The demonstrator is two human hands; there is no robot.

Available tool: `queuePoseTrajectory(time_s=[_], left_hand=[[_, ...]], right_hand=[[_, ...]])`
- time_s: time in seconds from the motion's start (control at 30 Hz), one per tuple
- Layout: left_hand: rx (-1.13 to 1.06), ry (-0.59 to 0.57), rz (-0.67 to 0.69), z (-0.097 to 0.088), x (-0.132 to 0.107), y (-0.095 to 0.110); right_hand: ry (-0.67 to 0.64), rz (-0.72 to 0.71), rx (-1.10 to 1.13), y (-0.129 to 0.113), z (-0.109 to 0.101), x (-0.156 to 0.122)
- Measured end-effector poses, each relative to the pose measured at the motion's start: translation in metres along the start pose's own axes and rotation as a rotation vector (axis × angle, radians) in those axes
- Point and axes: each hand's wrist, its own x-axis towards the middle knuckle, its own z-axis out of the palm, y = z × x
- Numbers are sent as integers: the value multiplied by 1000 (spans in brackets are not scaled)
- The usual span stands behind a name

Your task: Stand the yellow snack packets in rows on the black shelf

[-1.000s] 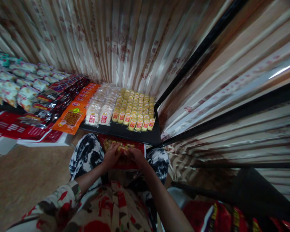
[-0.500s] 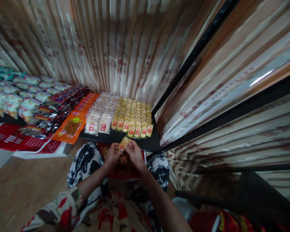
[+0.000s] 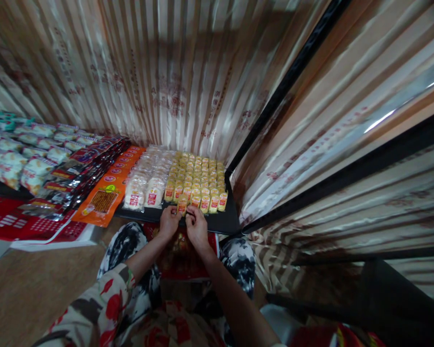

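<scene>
My left hand (image 3: 169,222) and my right hand (image 3: 196,226) are side by side at the front edge of a black shelf (image 3: 224,222). Both pinch one small yellow snack packet (image 3: 183,206), which they hold against the front row of several like yellow packets (image 3: 198,180) laid in rows. Below my hands, on my lap, sits a red box (image 3: 183,258) with more of these packets inside.
White packets (image 3: 146,185) lie left of the yellow rows, then orange packs (image 3: 110,190), dark red packs (image 3: 77,166) and white bags (image 3: 29,159) further left. A striped curtain (image 3: 173,82) hangs behind. Black shelf frames (image 3: 347,178) stand to the right. Brown floor (image 3: 32,284) lies at left.
Both hands rose from the red box on my lap with one yellow packet and carried it forward to the front row on the black shelf.
</scene>
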Motion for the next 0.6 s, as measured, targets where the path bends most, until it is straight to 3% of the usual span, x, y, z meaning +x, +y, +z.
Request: queuePoseTrajectory(time_s=[0.33, 0.53, 0.6], left_hand=[[213, -16, -4, 6, 9, 14], [390, -34, -10, 7, 7, 26], [410, -31, -12, 7, 6, 28]], right_hand=[[-22, -129, -104, 15, -2, 4], [167, -122, -298, 24, -11, 1], [167, -145, -334, 29, -14, 3]])
